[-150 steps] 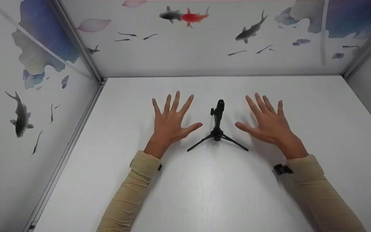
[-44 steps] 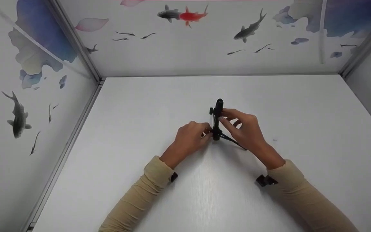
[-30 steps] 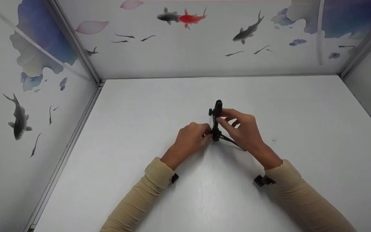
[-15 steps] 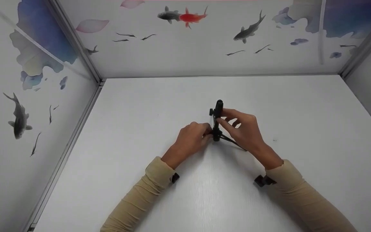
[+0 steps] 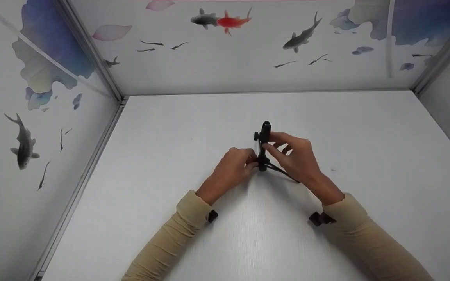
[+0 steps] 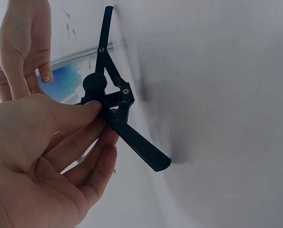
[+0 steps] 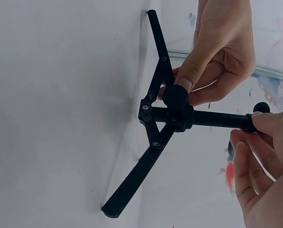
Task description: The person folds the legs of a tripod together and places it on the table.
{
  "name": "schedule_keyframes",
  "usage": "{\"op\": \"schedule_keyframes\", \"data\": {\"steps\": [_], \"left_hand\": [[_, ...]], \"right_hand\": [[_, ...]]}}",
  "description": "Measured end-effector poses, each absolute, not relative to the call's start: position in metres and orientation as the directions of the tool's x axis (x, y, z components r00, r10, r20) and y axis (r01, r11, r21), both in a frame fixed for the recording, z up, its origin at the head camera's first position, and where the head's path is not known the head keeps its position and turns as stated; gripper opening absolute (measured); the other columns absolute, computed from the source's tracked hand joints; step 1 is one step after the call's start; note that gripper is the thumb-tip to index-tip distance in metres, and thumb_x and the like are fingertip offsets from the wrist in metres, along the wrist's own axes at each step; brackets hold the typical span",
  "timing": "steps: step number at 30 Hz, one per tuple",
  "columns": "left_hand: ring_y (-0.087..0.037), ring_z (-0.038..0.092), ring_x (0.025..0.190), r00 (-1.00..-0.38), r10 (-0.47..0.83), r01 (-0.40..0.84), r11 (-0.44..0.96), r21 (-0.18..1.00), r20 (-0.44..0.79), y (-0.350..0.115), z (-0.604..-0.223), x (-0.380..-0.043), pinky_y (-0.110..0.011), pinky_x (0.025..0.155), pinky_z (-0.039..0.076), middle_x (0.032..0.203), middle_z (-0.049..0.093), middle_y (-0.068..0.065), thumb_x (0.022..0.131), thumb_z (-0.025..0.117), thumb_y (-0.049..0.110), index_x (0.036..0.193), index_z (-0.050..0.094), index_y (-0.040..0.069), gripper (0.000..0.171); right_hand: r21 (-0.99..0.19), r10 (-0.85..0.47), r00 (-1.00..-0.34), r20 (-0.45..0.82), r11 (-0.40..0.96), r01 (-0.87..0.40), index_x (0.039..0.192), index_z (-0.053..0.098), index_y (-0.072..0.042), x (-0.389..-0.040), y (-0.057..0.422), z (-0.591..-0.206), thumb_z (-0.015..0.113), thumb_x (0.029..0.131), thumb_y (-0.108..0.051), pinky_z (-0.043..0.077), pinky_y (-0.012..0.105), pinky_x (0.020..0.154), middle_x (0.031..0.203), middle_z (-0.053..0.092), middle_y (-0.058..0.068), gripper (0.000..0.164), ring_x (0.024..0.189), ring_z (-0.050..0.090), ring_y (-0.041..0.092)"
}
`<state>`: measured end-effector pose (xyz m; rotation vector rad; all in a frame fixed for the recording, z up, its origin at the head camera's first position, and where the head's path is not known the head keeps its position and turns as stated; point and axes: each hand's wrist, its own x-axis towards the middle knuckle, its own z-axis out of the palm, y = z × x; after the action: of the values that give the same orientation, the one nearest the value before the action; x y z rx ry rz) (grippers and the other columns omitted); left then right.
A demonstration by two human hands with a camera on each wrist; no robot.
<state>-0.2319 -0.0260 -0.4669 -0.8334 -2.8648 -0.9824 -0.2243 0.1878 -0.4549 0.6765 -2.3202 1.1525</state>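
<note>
A small black tripod stands upright near the middle of the white desk, well away from every edge, with its long axis, the centre column, rising straight off the surface and its legs splayed flat against it. It sits directly between the two hands, so neither has to reach: both are already on it, each at a different height.

The left hand comes in from the left-edge side and works low down, its thumb and forefinger pinching the round knob at the hub where the legs meet the column. The right hand comes in from the right-edge side and sits higher, its fingertips curled round the upper part of the column just under the head.

In the wrist views two legs run along the desk away from the hub; the third is hidden behind the hands. The right hand steadies the column along its axis, while the left hand's grip lies across that axis, on the knob at the side of the hub.
</note>
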Motion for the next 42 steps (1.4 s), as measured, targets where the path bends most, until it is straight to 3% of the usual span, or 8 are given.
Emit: {"op": "schedule_keyframes", "data": {"steps": [23, 32, 42], "left_hand": [[-0.012, 0.079, 0.095, -0.856, 0.488, 0.476, 0.621, 0.623, 0.168, -0.025, -0.4664, -0.2327, -0.024, 0.08, 0.057, 0.104, 0.085, -0.005, 0.102, 0.074, 0.006, 0.114, 0.081, 0.003, 0.014], [-0.011, 0.079, 0.092, -0.856, 0.486, 0.482, 0.624, 0.615, 0.177, -0.0249, -0.4674, -0.2325, -0.022, 0.078, 0.056, 0.102, 0.085, -0.006, 0.101, 0.075, 0.007, 0.112, 0.081, 0.003, 0.013], [-0.009, 0.079, 0.09, -0.844, 0.48, 0.511, 0.589, 0.626, 0.238, -0.0264, -0.4646, -0.2335, -0.022, 0.076, 0.052, 0.098, 0.086, -0.004, 0.101, 0.074, 0.006, 0.111, 0.081, 0.004, 0.012]], "right_hand": [[-0.612, -0.222, -0.796, 0.564, 0.535, -0.582, 0.131, 0.078, -0.019, -0.2234, 0.1886, -0.4532, 0.079, 0.101, -0.019, 0.056, 0.017, 0.067, 0.115, 0.084, -0.004, 0.03, 0.091, 0.08, 0.015], [-0.588, -0.238, -0.781, 0.577, 0.542, -0.6, 0.132, 0.078, -0.017, -0.223, 0.188, -0.4551, 0.078, 0.102, -0.018, 0.059, 0.025, 0.065, 0.117, 0.084, -0.003, 0.03, 0.09, 0.08, 0.015], [-0.557, -0.252, -0.758, 0.602, 0.547, -0.625, 0.133, 0.078, -0.016, -0.2246, 0.1886, -0.4565, 0.078, 0.102, -0.017, 0.059, 0.025, 0.062, 0.116, 0.084, -0.001, 0.031, 0.089, 0.081, 0.016]]}}
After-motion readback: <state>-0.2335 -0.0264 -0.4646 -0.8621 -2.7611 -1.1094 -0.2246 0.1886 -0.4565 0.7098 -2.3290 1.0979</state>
